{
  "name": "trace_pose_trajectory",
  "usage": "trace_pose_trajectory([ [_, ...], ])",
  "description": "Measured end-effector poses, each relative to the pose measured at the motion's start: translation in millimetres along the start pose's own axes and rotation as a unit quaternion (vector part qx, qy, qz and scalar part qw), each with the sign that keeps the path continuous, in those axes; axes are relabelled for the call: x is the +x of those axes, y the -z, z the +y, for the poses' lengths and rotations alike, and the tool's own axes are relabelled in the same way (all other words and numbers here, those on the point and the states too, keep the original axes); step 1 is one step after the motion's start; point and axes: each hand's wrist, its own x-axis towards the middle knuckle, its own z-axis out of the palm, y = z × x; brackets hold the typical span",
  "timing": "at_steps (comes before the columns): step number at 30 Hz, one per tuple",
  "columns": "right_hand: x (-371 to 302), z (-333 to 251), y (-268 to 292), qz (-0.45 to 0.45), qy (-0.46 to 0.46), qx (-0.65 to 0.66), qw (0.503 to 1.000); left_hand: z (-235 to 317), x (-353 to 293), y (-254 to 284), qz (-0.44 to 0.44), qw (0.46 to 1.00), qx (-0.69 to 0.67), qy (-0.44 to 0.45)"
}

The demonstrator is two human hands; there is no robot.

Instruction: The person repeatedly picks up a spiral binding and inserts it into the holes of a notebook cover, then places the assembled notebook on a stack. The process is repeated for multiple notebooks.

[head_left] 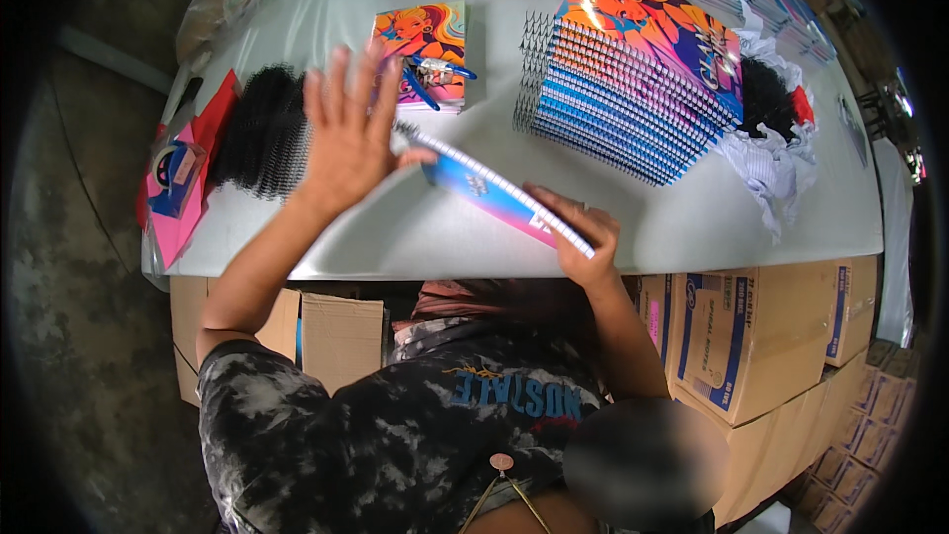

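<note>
My right hand [590, 243] grips one end of a notebook [482, 196] with a blue and pink cover, held tilted above the near part of the table. A white spiral coil or punched edge runs along its upper side; blur hides which. At the notebook's other end, my left hand [346, 133] is raised with fingers spread and palm flat, its thumb close to the notebook's corner. Whether that thumb touches it I cannot tell. Just beyond the left hand, blue-handled pliers [432, 72] rest on a small pile of colourful illustrated covers [435, 22].
Black spiral coils [265, 133] lie in a heap at the left, beside red and pink sheets [188, 218] with a tape roll [166, 166]. Spiral notebooks [633, 89] are fanned at the right, near crumpled striped cloth [761, 163]. Cardboard boxes [781, 336] stand below the white table [376, 247].
</note>
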Motion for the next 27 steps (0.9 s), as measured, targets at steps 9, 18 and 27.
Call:
trace_pose_trajectory([
  [9,5.3,-11.9,-10.7,-0.028,0.106,-0.003,0.994,12.4,-24.7,-32.5,0.123,0.988,-0.092,0.016],
  [18,5.8,-6.0,-17.4,-0.031,0.155,-0.009,0.987,-9.1,-91.8,-107.7,0.135,0.963,-0.234,0.017],
  [27,-0.8,-5.6,-17.8,0.003,0.124,-0.006,0.992,54.1,-31.9,-43.9,0.178,0.974,-0.139,-0.020],
])
